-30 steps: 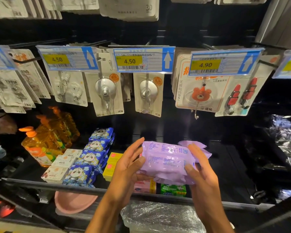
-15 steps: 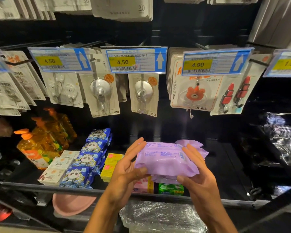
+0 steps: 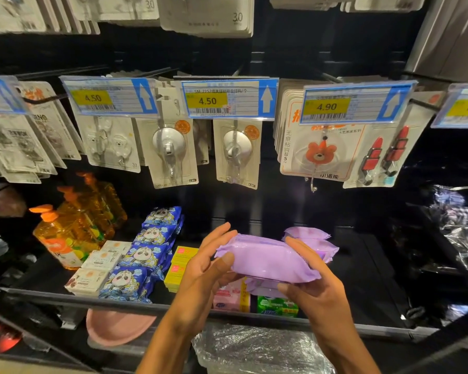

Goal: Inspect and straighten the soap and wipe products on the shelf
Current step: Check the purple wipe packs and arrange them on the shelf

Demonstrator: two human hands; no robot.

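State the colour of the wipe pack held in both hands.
Plain lilac purple; the wipe pack shows best in the head view, the only one given.

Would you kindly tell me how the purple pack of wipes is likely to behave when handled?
The purple pack looks soft and pillowy where the left hand and right hand hold it, so it would probably flex rather than stay rigid. Its glossy film may be slightly slippery. Flat and wide, it seems unlikely to roll.
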